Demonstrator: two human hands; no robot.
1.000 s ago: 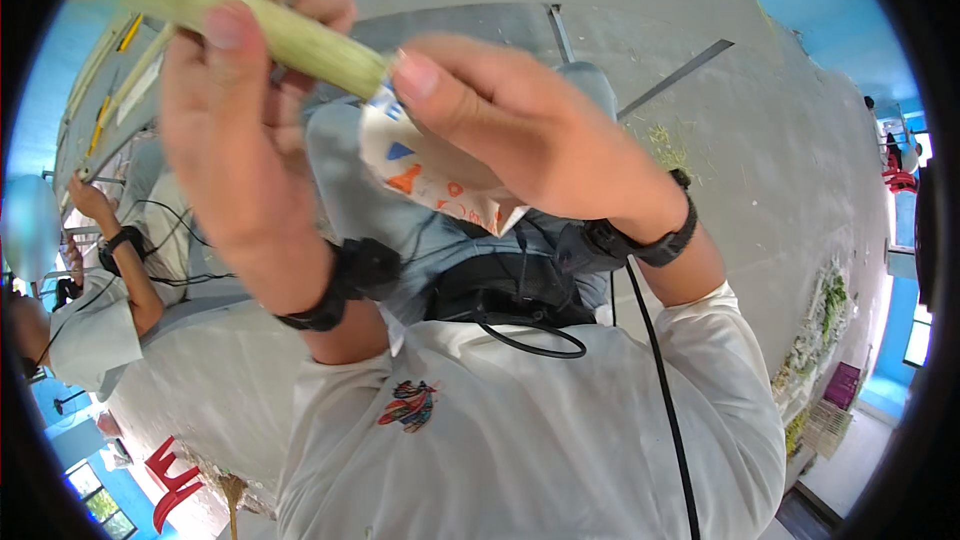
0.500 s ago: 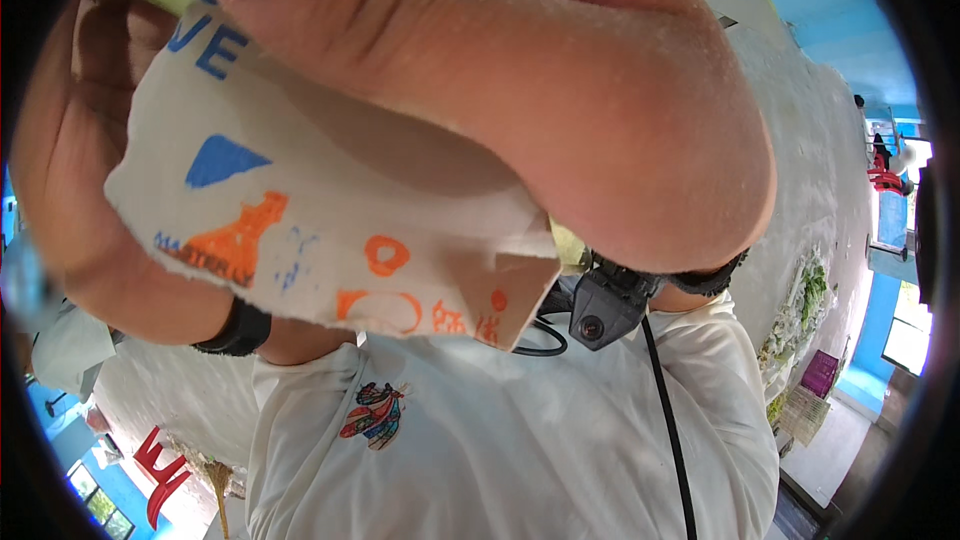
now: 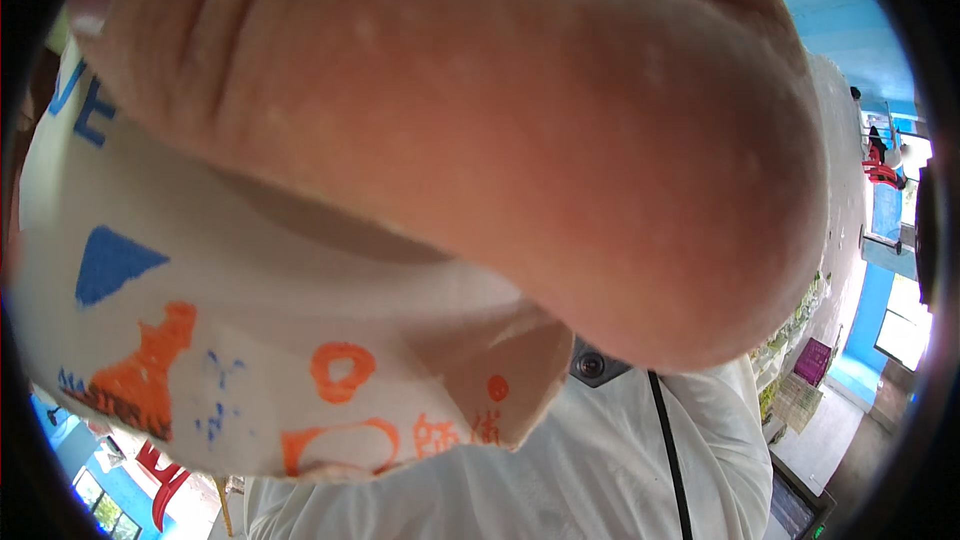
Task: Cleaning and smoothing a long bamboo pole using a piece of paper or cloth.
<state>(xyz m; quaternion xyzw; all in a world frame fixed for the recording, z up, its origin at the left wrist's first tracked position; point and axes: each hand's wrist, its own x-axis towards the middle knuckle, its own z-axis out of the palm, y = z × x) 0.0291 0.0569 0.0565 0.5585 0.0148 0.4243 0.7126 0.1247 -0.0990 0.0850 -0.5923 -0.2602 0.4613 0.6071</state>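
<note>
Very close up, my right hand (image 3: 480, 160) fills the upper part of the head view, its thumb pressed flat along a torn piece of off-white printed paper (image 3: 250, 340). Blue and orange marks cover the sheet, and its lower edge is ragged with a folded corner. The fingers behind it are mostly hidden. A sliver of something pale green (image 3: 58, 32) shows beside the thumb tip. Of my left hand (image 3: 40, 85) only a dark, narrow strip appears at the far left, behind the paper; its fingers cannot be made out.
Below the paper are my white shirt (image 3: 620, 470), a small black camera (image 3: 590, 365) and a black cable (image 3: 672, 460). A red chair (image 3: 165, 485) stands at lower left. On the right are a purple crate (image 3: 812, 362), leafy green material (image 3: 800, 325) and blue walls (image 3: 850, 0).
My right hand and the paper have come closer and now look larger, with the paper shifted left and down. My left hand, plain before with its wristband, is now almost wholly hidden.
</note>
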